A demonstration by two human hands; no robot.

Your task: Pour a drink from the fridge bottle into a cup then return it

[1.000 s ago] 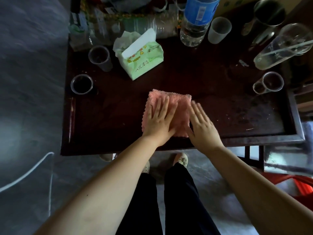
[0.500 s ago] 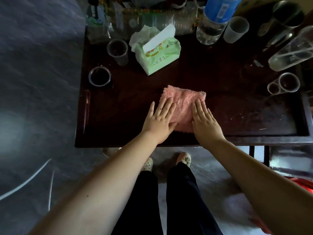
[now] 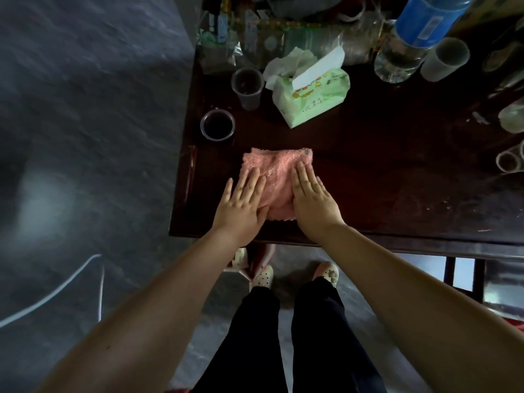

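A pink fluffy cloth (image 3: 273, 173) lies folded on the dark wooden table (image 3: 397, 177) near its front edge. My left hand (image 3: 242, 207) rests flat on the cloth's left side, fingers spread. My right hand (image 3: 310, 198) lies flat on its right side. A large clear bottle with a blue label (image 3: 411, 35) stands at the back right, a frosted plastic cup (image 3: 445, 59) beside it. A clear cup (image 3: 247, 86) and a cup holding dark liquid (image 3: 217, 126) stand at the table's left.
A green tissue pack (image 3: 310, 96) sits behind the cloth. Clear glasses lie on their sides at the right edge (image 3: 510, 161). Bottles and clutter (image 3: 255, 32) line the back. Grey floor (image 3: 85, 137) lies to the left; my legs and shoes (image 3: 283, 321) are below the table edge.
Both hands and the pink cloth have slid left along the table's front part, and the view has swung left. The hands stay flat on the cloth.
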